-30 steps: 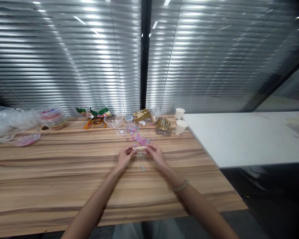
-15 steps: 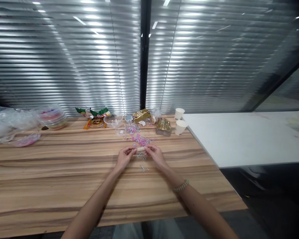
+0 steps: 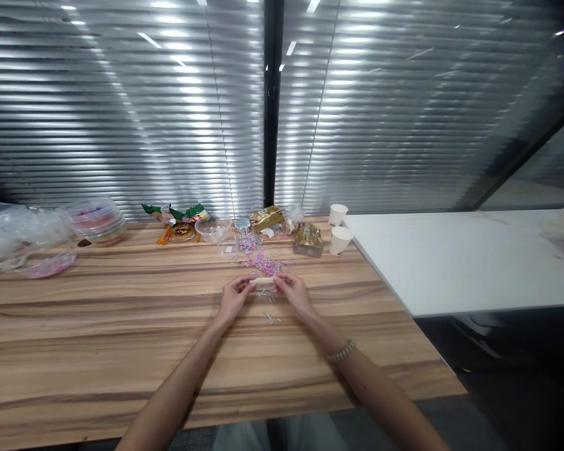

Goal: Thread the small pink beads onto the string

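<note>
A short, pale cream strip (image 3: pixel 264 280) is stretched level between my two hands, just above the table; its material is too small to make out. My left hand (image 3: pixel 235 296) pinches its left end between thumb and fingers. At the other end, my right hand (image 3: pixel 293 293) has closed on it in the same way, with a beaded bracelet (image 3: pixel 342 351) further down that arm. Right behind the strip lies a pile of pink and pale small pieces (image 3: pixel 266 264). Several thin pale-green bits (image 3: pixel 269 318) are scattered on the near side, between my forearms.
Behind the pile stand a clear jar (image 3: pixel 245 237), a clear bowl (image 3: pixel 214 230) and gold packets (image 3: pixel 308 240). Paper cups (image 3: pixel 340 240) are at the table's right edge, beside a white table (image 3: pixel 455 263). Stacked plastic tubs (image 3: pixel 98 222) and plastic bags (image 3: pixel 23 228) occupy the left.
My left hand has shifted very slightly left, so a little more of the pale strip shows between my hands. My right hand has hardly moved.
</note>
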